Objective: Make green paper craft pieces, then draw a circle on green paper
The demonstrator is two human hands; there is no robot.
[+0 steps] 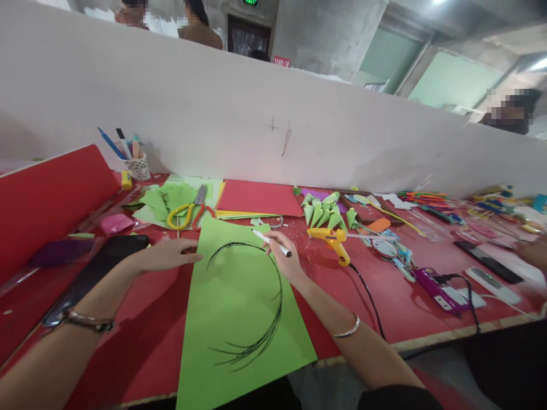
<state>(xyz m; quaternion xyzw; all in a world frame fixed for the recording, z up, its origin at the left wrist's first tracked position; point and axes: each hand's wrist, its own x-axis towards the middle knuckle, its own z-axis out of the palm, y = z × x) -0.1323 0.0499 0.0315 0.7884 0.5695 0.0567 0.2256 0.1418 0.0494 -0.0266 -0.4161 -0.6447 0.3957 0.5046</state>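
A large green sheet of paper (231, 296) lies on the red table and sticks out past its front edge. Black curved strokes form a partial ring on it. My right hand (285, 257) grips a white marker (269, 240) with a dark end, held over the upper right of the sheet. The marker's tip is near the paper's top edge; whether it touches I cannot tell. My left hand (168, 254) rests at the sheet's left edge, fingers stretched out and holding nothing.
Yellow-handled scissors (182, 216) and green scraps (166, 199) lie behind my left hand. Right of the sheet are a yellow glue gun (331, 239), green paper cones (327, 210) and a purple power strip (440, 289). A white partition (213, 114) stands behind; another person's hand (532, 250) shows at right.
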